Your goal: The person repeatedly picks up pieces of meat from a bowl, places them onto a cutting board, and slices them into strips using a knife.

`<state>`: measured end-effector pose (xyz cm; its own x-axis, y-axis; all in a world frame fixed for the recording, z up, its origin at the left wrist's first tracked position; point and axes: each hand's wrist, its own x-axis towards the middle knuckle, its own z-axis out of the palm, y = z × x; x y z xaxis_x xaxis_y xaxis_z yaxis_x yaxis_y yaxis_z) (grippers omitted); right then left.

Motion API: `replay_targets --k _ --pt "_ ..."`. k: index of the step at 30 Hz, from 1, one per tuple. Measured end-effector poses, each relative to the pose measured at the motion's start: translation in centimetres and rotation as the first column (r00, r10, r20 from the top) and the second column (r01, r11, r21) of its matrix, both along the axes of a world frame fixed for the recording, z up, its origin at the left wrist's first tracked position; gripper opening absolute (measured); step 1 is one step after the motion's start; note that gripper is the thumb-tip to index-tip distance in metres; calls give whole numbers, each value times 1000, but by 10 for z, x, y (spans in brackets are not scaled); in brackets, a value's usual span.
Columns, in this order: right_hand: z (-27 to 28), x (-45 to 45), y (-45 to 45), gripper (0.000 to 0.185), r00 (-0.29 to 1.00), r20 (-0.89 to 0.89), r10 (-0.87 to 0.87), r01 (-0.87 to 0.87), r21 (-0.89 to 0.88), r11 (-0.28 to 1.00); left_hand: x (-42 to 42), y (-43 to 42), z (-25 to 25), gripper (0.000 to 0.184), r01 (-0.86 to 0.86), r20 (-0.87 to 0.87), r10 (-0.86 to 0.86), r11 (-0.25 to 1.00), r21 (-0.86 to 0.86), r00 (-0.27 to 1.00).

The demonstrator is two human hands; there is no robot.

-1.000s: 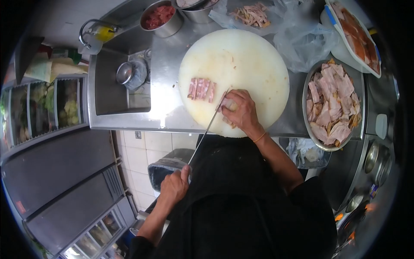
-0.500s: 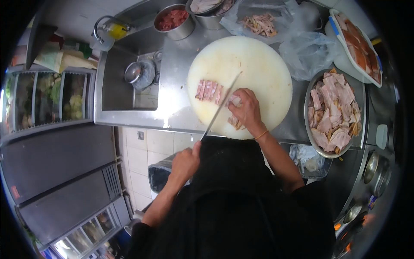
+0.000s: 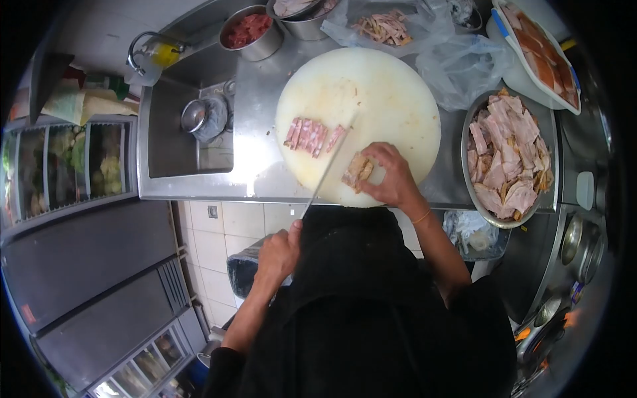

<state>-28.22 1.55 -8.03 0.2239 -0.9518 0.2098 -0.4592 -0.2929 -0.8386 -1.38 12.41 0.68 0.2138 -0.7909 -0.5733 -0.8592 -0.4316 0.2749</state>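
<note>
My left hand is closed around the handle of a long knife, whose blade reaches diagonally over the round white cutting board. Thumb and fingers of my right hand are on either side of a browned piece of meat, gripping it on the board right of the blade. Left of the blade lies a row of cut pink meat strips, with a separate strip close to the knife.
To the right stands a metal bowl heaped with sliced meat. Behind the board are a pot of red meat, an opened plastic bag with meat strips and a white tub. A sink is at the left.
My right hand has shifted toward the near side of the board and opened wider, now around the browned meat piece. The knife remains in my left hand, and the view has shifted slightly.
</note>
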Motion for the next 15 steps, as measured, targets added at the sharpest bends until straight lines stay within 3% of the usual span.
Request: replay_targets --k 3,6,12,15 --pt "-11 7 15 52 1000 8 -18 18 -16 1000 3 -9 11 75 -116 -20 118 990 73 993" --pt "-24 16 12 53 998 26 -58 61 -120 991 2 -1 15 75 -26 -57 27 999 29 998" --pt "-20 23 -2 51 996 64 -59 62 -40 997 -6 4 20 71 15 -46 -13 999 39 999" --pt "-26 28 -5 46 987 80 -140 138 23 990 -7 6 24 66 19 -62 -18 1000 24 998"
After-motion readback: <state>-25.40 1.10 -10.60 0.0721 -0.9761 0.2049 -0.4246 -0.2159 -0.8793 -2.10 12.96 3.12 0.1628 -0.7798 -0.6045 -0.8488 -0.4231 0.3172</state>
